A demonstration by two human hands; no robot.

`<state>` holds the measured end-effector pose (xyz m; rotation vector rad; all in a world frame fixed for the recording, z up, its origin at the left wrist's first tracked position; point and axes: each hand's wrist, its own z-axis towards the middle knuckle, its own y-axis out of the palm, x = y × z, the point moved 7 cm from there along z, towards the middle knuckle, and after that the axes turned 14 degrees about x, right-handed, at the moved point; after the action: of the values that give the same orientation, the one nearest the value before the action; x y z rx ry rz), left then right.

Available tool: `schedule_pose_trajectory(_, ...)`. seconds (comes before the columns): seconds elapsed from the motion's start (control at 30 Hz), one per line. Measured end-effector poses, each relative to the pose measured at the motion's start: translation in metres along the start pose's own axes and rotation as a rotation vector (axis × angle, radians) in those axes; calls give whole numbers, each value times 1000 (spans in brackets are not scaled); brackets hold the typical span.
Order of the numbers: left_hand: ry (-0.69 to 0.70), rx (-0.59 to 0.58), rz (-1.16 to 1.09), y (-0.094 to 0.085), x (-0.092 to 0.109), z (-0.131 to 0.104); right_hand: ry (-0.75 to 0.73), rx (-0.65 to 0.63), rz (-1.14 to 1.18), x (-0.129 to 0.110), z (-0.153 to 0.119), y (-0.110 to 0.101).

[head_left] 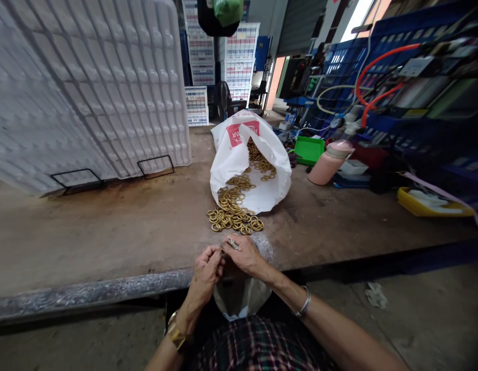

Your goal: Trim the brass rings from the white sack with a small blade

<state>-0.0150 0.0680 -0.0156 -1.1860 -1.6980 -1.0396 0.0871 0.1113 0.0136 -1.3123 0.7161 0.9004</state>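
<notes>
Near the table's front edge, my left hand and my right hand meet at the fingertips. The left fingers are pinched together, and whatever they hold is too small to make out. A small silvery metal tool lies in the right hand's grip; its exact kind is unclear. Just beyond my hands, a heap of brass-coloured rings spills from the mouth of a white plastic bag with red print. More rings show inside the bag. Below my hands, a pale open bag or container sits at my lap.
Tall white ribbed plastic panels stand at left on black wire supports. A pink bottle, a green tray and a yellow tray are at right. White crates are stacked behind the table.
</notes>
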Motion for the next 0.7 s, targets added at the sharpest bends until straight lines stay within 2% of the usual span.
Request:
schedule_pose_trajectory(0.27, -65, -20, -106, 2, -4, -3, 1, -18, 49, -7, 0, -1)
schedule_pose_trajectory(0.47, -70, -30, -145, 2, -4, -4, 13, -21, 91, -1, -1, 0)
schedule_pose_trajectory(0.57, -55, -23, -156, 1, -4, -3, -37, 6, -97, 4, -3, -1)
schedule_pose_trajectory(0.7, -18, 9, -137, -2, -2, -2, -192, -54, -372, 5, -12, 6)
